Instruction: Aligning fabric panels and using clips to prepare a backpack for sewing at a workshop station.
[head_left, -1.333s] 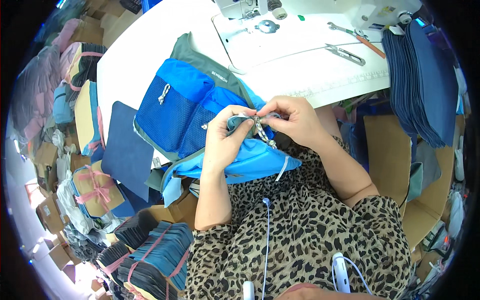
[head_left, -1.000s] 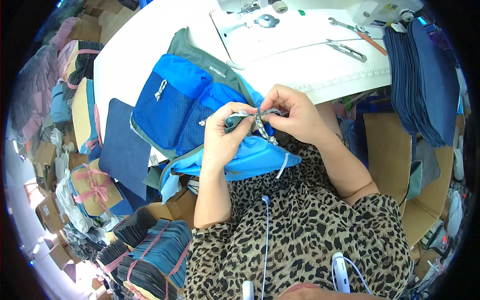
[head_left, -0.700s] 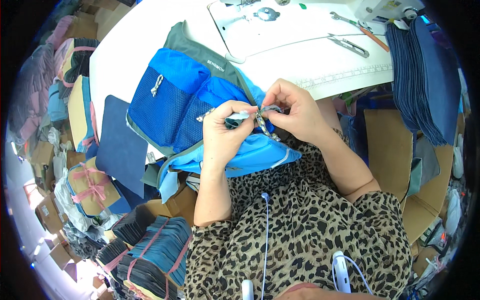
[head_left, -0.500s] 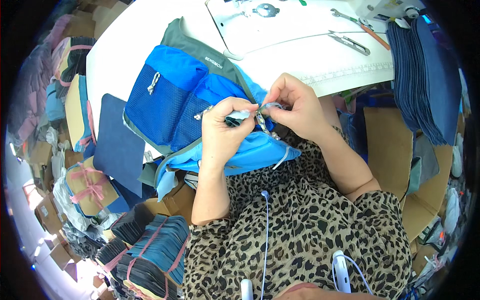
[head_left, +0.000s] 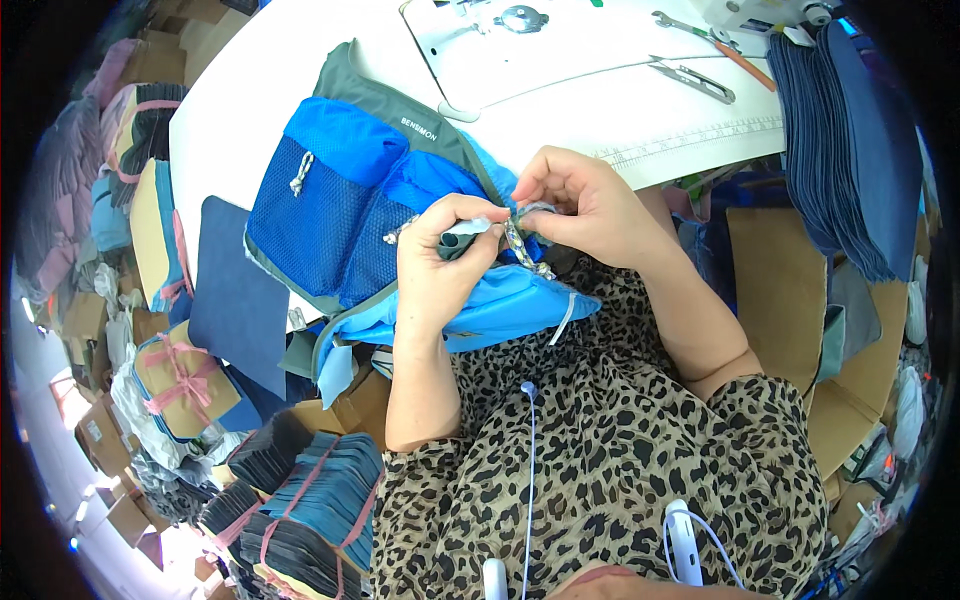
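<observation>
Head view: shows desk (head_left: 600,110) with blue bag piece (head_left: 375,225) draped off its front edge onto the lap (head_left: 615,335), bearing mesh pockets (head_left: 285,220) already, so judged well along. Pinching close together, with left hand (head_left: 435,265) a rolled grey-green edge (head_left: 455,242) and with right hand (head_left: 597,212) a thin pale strip (head_left: 538,207). Judge the patterned cord (head_left: 517,246) hanging between as the unfinished bit, cannot tell whether fixed or loose; count two smaller knotted cords (head_left: 301,172) as seemingly done.

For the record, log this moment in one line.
left hand: holding rolled dark green fabric | right hand: pinching pale grey fabric edge | between hands: speckled cord | beside left hand: blue mesh-pocketed fabric panel
</observation>
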